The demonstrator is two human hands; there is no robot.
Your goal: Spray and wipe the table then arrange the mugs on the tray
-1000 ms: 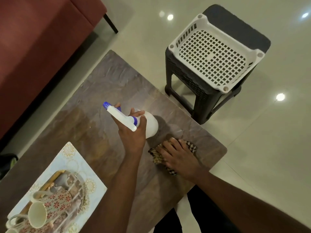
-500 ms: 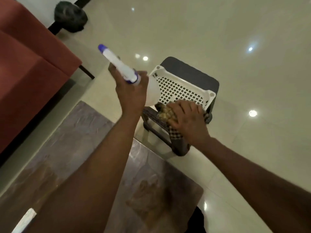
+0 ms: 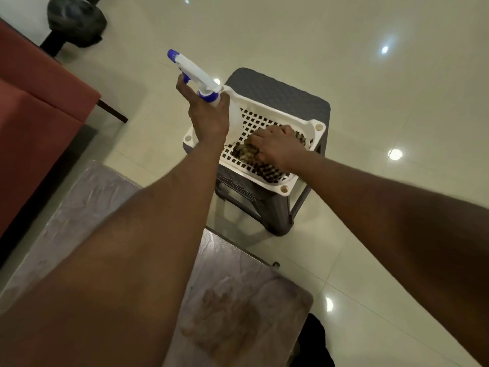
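Observation:
My left hand (image 3: 209, 115) grips a white spray bottle (image 3: 197, 75) with a blue nozzle, held over the left side of a white perforated basket (image 3: 316, 128). The bottle's body is partly hidden behind my hand. My right hand (image 3: 276, 147) rests on a checked cloth (image 3: 244, 151) lying inside the basket, fingers curled over it. The brown stone-patterned table (image 3: 238, 300) lies below my arms, its surface streaked. No mugs or tray are in view.
The basket sits on a dark grey plastic stool (image 3: 280, 96) just beyond the table's far corner. A red sofa (image 3: 34, 123) runs along the left. A dark rounded object (image 3: 75, 21) stands on the glossy tiled floor at the top left.
Both hands left the table and reached out to the basket on the stool. The cloth went from the tabletop into the basket; the bottle now hangs over its left side. The mugs have left view.

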